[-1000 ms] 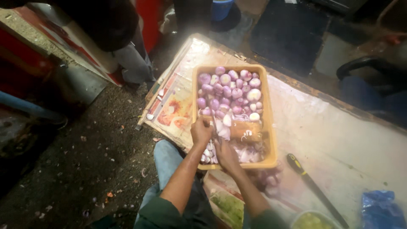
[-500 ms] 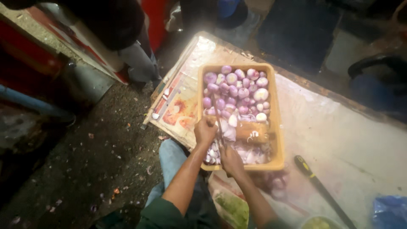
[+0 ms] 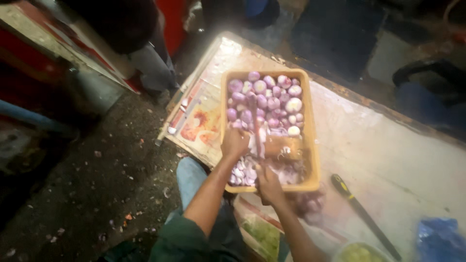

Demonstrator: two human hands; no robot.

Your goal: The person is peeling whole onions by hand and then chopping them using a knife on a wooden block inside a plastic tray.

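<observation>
- Head view, hands: left hand (image 3: 235, 142) set over the near-left part of a yellow plastic tray (image 3: 313, 145), fingers curled down as if pinning something on a small wooden block (image 3: 286, 147) inside the tray; the pinned item itself too blurred to identify.
- Right hand (image 3: 268, 183) at the tray's near rim, closed around the handle of a knife (image 3: 255, 127), blade running away from the body over the tray. Hands apart, one each side of the blade, presumably to steady the piece while cutting.
- Head view, tray contents: peeled purple onions (image 3: 272, 94) heaped in the far half; cut onion pieces (image 3: 245, 172) gathered in the near half by the hands, keeping whole and cut stock separate within reach.
- Head view, surroundings: tray resting on a tabletop (image 3: 388, 145) covered with pale sheeting. Second knife (image 3: 364, 216) with a black and yellow handle lying to the right, well apart from both hands. Blue plastic bag (image 3: 439, 237) at the far right corner. Printed paper (image 3: 199, 123) under the tray's left side. Another person's legs (image 3: 150, 68) standing beyond the tabletop on the dark floor.
</observation>
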